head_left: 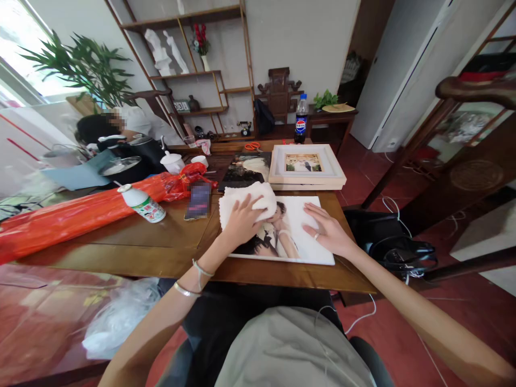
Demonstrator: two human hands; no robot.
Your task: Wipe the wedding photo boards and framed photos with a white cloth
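Note:
A wedding photo panel (287, 243) with a white border lies flat at the table's front edge. On its upper left part rests a bunched white cloth (264, 193), which hides some of the picture. My left hand (243, 219) grips this cloth from above, its fingers bent over it and pressing it against the panel. My right hand (328, 231), with a ring on one finger, lies on the panel's white right side, fingers stretched out and nothing held. Behind the panel is a dark photo print (246, 167). Beside that print sit stacked pale frames (308, 179), the top one holding a small picture.
Left of the panel are a phone (198, 201), a tilted white bottle (142, 203) and a long red plastic-wrapped roll (92, 209). Orange-handled scissors (252, 145) and a cola bottle (300, 119) stand farther back. Another person (100, 126) is at the far left.

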